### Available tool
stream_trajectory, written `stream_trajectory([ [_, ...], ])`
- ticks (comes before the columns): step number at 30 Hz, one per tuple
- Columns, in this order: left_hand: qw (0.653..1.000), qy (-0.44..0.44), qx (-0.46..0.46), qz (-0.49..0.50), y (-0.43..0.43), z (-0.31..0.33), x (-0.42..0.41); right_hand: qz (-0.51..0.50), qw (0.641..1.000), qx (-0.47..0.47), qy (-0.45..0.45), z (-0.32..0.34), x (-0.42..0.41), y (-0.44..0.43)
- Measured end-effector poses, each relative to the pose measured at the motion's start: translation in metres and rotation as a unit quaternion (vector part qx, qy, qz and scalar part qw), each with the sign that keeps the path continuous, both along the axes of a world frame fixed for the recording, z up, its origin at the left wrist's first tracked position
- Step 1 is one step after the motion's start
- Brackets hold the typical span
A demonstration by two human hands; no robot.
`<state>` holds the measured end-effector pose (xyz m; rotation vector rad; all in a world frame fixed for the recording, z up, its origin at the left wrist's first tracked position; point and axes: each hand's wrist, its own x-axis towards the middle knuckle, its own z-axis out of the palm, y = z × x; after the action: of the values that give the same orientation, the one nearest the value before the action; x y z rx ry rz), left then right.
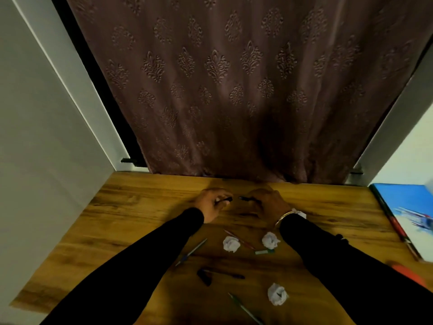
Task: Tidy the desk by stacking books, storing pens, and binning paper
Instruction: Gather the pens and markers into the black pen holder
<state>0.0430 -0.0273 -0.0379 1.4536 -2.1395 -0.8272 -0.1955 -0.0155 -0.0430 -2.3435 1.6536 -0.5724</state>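
Pen (248,198) in right hand (269,202) grip

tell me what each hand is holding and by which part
Left hand: a small dark piece, likely a pen cap, pinched in its fingers. Right hand: a dark pen, held by its rear.

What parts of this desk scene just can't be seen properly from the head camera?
- Book: cut off by the right edge.
- Paper ball: mostly hidden behind the right wrist.
- Green pen: runs off the bottom edge.
- Orange thing: blurred, unidentifiable.
- Dark pieces in the left hand and right hand: too small and dim to identify.
- No bin or pen holder is in view.
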Motion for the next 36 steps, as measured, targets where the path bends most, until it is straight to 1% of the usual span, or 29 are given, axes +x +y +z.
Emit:
stream_trajectory([
  [3, 0.999, 0.019, -0.03, -0.012, 0.006, 0.006, -0.012, 0.009, 1.0, -0.013, 0.022, 0.005, -0.001, 0.007],
  [5, 0.998, 0.03, -0.049, -0.011, 0.009, 0.009, -0.018, 0.001, 0.999, -0.003, 0.034, 0.009, -0.003, 0.011],
  [10, 0.998, 0.013, -0.055, -0.031, 0.017, 0.013, -0.02, 0.021, 0.998, 0.012, 0.05, 0.017, -0.008, 0.022],
  [13, 0.998, 0.009, -0.046, -0.034, 0.022, 0.014, -0.024, 0.032, 0.999, 0.031, 0.025, 0.018, -0.008, 0.027],
  [15, 1.0, 0.012, -0.014, -0.017, 0.026, 0.016, -0.03, 0.04, 0.998, 0.047, -0.014, 0.022, -0.002, 0.031],
  [17, 1.0, 0.024, 0.012, 0.001, 0.028, 0.017, -0.036, 0.022, 0.997, 0.051, -0.047, 0.024, 0.006, 0.035],
  [19, 0.999, 0.04, 0.014, 0.009, 0.029, 0.019, -0.041, 0.002, 0.996, 0.05, -0.07, 0.024, 0.01, 0.036],
  [21, 0.998, 0.053, 0.011, 0.013, 0.029, 0.021, -0.042, 0.003, 0.994, 0.047, -0.102, 0.021, 0.01, 0.038],
  [25, 0.998, 0.056, 0.013, 0.007, 0.031, 0.025, -0.045, -0.001, 0.99, 0.038, -0.135, 0.023, 0.009, 0.045],
  [29, 0.998, 0.049, 0.029, -0.024, 0.036, 0.022, -0.054, 0.008, 0.989, 0.049, -0.139, 0.02, -0.003, 0.054],
  [31, 0.997, 0.063, 0.025, -0.043, 0.038, 0.024, -0.065, -0.008, 0.987, 0.045, -0.152, 0.015, -0.008, 0.058],
  [33, 0.992, 0.106, 0.04, -0.052, 0.038, 0.031, -0.082, -0.041, 0.984, 0.035, -0.172, 0.017, -0.016, 0.059],
  [35, 0.986, 0.14, 0.073, -0.051, 0.038, 0.038, -0.1, -0.097, 0.982, 0.031, -0.157, 0.019, -0.033, 0.064],
  [36, 0.986, 0.141, 0.077, -0.053, 0.038, 0.038, -0.107, -0.132, 0.979, 0.043, -0.152, 0.022, -0.046, 0.07],
])
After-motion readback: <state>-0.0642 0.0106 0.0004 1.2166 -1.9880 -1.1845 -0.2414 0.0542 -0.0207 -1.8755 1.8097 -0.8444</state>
